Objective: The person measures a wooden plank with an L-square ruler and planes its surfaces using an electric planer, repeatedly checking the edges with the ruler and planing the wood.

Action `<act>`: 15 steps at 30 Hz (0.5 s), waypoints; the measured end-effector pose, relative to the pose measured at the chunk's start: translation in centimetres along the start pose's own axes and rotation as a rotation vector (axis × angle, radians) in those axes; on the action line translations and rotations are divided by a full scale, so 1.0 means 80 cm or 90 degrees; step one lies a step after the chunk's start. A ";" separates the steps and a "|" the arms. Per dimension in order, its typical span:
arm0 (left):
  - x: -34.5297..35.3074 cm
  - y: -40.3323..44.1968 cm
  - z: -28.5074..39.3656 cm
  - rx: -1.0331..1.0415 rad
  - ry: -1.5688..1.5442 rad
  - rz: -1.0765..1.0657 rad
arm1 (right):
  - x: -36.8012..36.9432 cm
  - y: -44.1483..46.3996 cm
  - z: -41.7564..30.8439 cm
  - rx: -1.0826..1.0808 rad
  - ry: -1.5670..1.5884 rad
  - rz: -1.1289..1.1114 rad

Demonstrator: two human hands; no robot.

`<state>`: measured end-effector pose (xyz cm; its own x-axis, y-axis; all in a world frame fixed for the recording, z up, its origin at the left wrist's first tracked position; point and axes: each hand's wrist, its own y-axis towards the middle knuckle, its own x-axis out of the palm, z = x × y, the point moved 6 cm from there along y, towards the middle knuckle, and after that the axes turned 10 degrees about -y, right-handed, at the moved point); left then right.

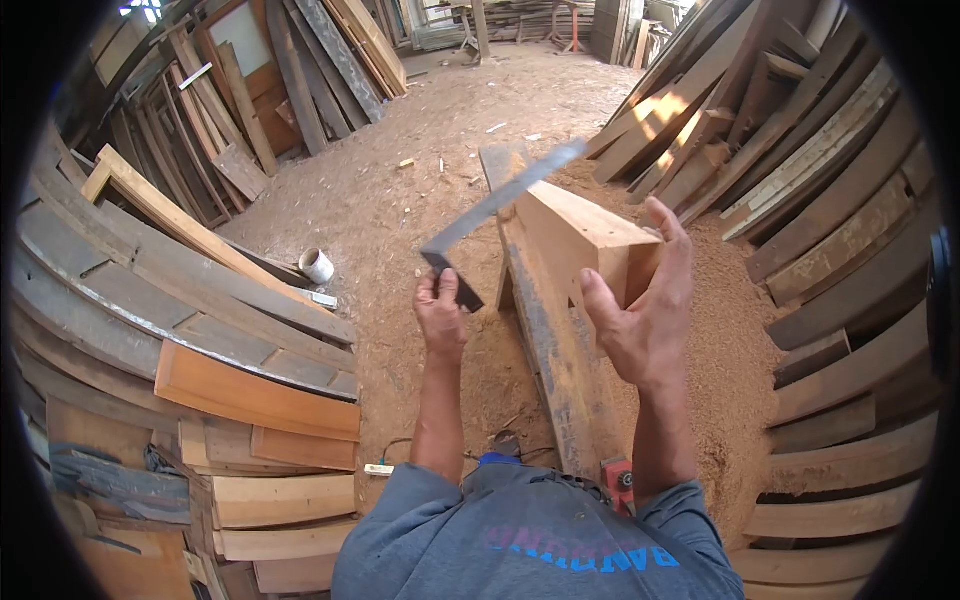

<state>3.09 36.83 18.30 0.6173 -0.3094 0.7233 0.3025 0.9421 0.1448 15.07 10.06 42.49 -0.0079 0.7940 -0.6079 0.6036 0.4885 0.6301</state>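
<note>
A try square (510,192) with a dark handle and a long metal blade is held by its handle in my left hand (441,312). Its blade slants up to the right, over the far part of a narrow wooden bench (556,370). On the bench's right side rests a light wooden block (585,222), its near end facing me. My right hand (645,300) is raised at that near end, thumb and fingers spread, holding nothing. Whether it touches the block I cannot tell.
Planks (830,400) line the right side, and boards and frames (250,390) the left. A white cup (316,265) stands on the floor at left. A red tool (618,480) is by the bench's near end. Sawdust (725,350) covers the ground.
</note>
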 end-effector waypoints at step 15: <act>0.134 -0.050 -0.070 -0.103 0.120 -0.218 | 0.010 -0.070 0.006 -0.058 0.052 0.002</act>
<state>12.59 29.02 21.69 0.5788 -0.6329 0.5142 0.6135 0.7534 0.2367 12.02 7.79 38.23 -0.0741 0.8205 -0.5668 0.5283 0.5144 0.6755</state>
